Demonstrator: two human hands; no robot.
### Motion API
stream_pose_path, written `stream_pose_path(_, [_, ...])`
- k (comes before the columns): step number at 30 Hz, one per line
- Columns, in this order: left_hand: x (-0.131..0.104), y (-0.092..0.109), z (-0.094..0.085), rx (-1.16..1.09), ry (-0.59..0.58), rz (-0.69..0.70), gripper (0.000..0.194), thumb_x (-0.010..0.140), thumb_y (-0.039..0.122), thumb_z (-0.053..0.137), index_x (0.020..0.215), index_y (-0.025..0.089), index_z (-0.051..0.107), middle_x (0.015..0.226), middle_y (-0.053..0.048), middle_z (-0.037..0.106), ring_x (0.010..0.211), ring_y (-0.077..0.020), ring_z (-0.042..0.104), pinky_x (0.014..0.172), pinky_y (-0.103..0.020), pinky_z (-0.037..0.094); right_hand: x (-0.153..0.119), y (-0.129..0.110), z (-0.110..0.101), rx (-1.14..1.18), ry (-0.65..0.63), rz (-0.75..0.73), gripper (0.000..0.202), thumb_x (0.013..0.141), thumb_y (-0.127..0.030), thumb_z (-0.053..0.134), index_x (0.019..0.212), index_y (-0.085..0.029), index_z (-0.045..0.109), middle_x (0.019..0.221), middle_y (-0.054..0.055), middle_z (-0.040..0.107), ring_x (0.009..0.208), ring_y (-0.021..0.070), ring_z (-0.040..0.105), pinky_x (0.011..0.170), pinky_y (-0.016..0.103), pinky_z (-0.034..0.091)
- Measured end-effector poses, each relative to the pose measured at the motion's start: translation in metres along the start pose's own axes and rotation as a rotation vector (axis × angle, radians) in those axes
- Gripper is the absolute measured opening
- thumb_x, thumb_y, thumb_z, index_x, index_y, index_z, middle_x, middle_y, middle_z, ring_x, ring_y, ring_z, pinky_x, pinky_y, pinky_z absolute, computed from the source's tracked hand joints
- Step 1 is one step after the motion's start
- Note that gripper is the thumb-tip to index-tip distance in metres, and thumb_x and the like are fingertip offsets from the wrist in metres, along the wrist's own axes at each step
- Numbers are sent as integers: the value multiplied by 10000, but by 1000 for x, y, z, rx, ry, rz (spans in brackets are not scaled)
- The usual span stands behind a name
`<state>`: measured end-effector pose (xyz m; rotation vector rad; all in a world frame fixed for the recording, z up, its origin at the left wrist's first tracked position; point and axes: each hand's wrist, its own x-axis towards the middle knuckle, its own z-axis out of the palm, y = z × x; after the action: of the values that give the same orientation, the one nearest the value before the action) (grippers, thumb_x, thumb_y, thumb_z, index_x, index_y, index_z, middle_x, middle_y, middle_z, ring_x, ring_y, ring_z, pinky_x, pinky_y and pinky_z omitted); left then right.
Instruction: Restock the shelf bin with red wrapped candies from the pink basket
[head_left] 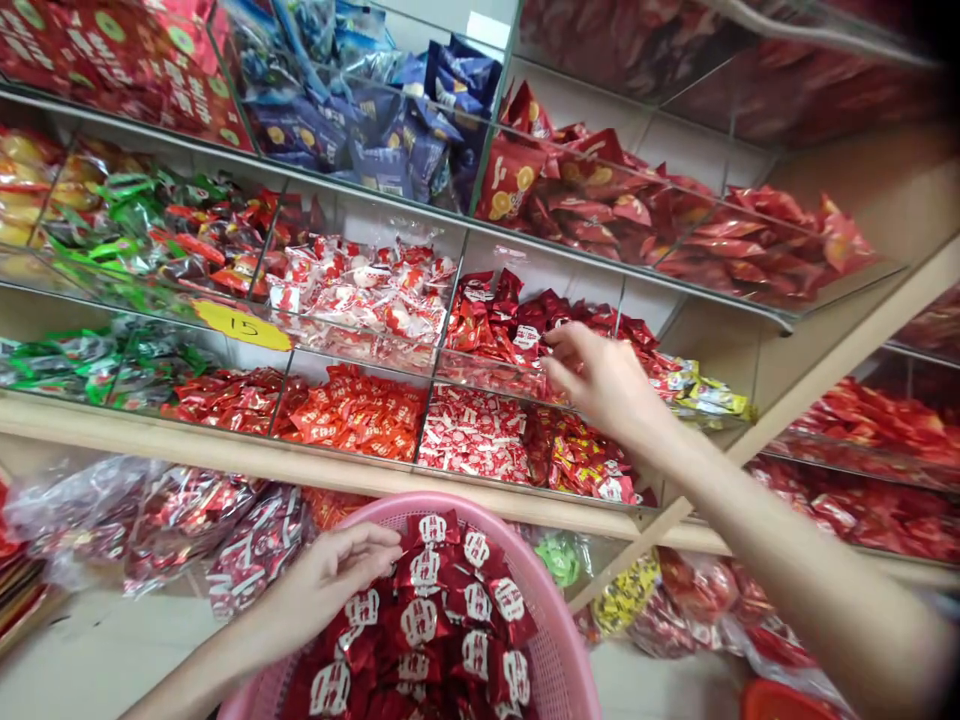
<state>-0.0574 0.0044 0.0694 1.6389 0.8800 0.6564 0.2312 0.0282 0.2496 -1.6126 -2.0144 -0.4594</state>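
Note:
A pink plastic basket (559, 600) holds many dark red candy packets (418, 622) with white printed labels. Over its left rim reaches my left hand (352, 560), fingers stretched out and the tips against the packets at the edge. Up at the shelf, my right hand (600, 380) is at the front of a compartment of dark red packets. Its thumb and index finger are apart and loosely curved, with no packet visible between them. One packet (527, 337) with a white label lies just beyond those fingertips. The palm side of the right hand is hidden.
Clear dividers and front panels (495, 370) split the shelves into bins of wrapped sweets. A yellow tag (242, 325) reads 15. A slanted wooden post (847, 360) stands at right. Bagged sweets (255, 550) lie below the wooden ledge (225, 447).

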Motion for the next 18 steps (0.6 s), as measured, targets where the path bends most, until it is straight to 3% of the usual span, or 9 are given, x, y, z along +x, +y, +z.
stream_pose_path(2, [0,-3,1,-18,-10,-7,374,804,504,525,1035,229,629,1079,-55,667,1033,-234,596,911,-353,451,26,25,-5,-103,-77,-6,235,789,-231,547,1014,-165,567,825,70,678,747,197,610,675,311,433])
stream_pose_path(5, [0,-7,1,-31,-16,-19,378,801,513,525,1042,240,627,1092,-51,662,1045,-233,590,924,-360,445,49,39,-7,-292,-329,-23,187,708,-251,645,883,-189,620,842,78,675,787,221,604,679,321,416])
stream_pose_path(8, [1,-11,0,-21,-25,-20,368,807,510,521,1040,246,628,1096,-47,659,1043,-229,588,934,-368,437,59,30,-5,-492,-473,39,163,617,-286,730,666,-185,613,742,91,645,833,280,596,735,406,389])
stream_pose_path(11, [1,-14,2,-44,-30,-17,355,813,494,522,1046,247,627,1091,-45,657,1044,-225,585,947,-375,430,66,15,-4,-552,-572,125,256,511,-217,795,504,-179,541,637,67,599,856,302,593,793,471,356])
stream_pose_path(14, [1,-14,5,-70,-20,-17,346,803,486,541,1033,245,638,1077,-45,658,1052,-233,579,961,-385,420,71,7,-1,-602,-660,178,233,487,-164,796,527,-172,566,688,66,619,889,306,592,818,488,357])
stream_pose_path(18, [-1,-10,8,-112,-9,-19,333,789,482,562,1009,250,655,1049,-43,663,1040,-241,585,955,-385,424,73,1,-4,-660,-722,206,203,560,-190,753,734,-145,658,786,91,650,882,297,608,801,447,395])
